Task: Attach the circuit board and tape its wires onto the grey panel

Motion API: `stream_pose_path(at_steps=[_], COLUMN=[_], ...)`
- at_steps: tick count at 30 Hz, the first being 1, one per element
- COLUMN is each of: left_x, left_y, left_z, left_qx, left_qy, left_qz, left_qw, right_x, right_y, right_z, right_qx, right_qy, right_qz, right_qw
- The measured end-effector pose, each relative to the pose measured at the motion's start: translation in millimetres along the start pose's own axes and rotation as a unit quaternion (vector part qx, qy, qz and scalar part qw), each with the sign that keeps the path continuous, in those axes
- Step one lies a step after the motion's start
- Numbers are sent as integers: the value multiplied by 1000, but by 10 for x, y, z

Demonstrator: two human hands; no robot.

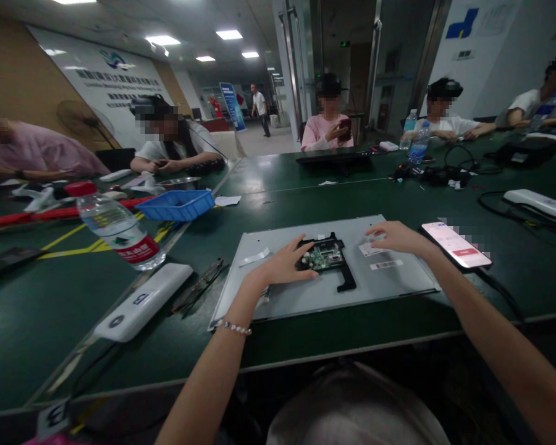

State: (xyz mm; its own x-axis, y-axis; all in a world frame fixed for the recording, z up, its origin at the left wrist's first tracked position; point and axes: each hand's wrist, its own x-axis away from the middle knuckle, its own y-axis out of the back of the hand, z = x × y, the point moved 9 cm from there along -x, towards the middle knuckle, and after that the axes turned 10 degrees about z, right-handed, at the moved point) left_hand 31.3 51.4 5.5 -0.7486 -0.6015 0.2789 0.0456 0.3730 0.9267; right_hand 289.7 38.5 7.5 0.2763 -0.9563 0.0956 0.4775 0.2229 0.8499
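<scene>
A flat grey display panel (296, 303) lies on the green table in front of me. On it sits a green circuit board (328, 254) in a black plastic frame (347, 278). My left hand (285, 262) is spread over the left side of the board and frame, its fingertips at their edge. Over the panel's right half, my right hand (391, 238) hovers with loosely bent fingers, near a small white label (370, 249). Nothing shows between those fingers. A barcode sticker (386, 264) lies just below, and a pale strip (254, 258) rests on the panel's left side.
Left of the panel are eyeglasses (199, 287), a white power bank (143, 303), a red-capped water bottle (120, 232) and a blue tray (178, 207). A lit phone (456, 245) with a cable lies to the right. Several people sit around the table; one person walks behind.
</scene>
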Motion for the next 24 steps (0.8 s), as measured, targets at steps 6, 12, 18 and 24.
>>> stream_pose_path(at_steps=[6,12,18,24], left_x=[-3,-7,-3,-6], left_y=[2,-12,-10,-5], left_z=[-3,14,-4,-11], left_qx=[-7,-3,2,-6], left_qy=[2,-1,0,-3], left_qz=[-6,-2,1,-2], left_qw=[1000,1000,1000,1000], right_x=[31,7,3,48], right_y=[-107,-161,-148,-138], right_z=[-80,-40,-35,135], right_qx=[-62,-41,-44,-167], right_qy=[-4,-16,-28,-7], right_qz=[16,22,-3,-22], right_qw=[998,999,999,986])
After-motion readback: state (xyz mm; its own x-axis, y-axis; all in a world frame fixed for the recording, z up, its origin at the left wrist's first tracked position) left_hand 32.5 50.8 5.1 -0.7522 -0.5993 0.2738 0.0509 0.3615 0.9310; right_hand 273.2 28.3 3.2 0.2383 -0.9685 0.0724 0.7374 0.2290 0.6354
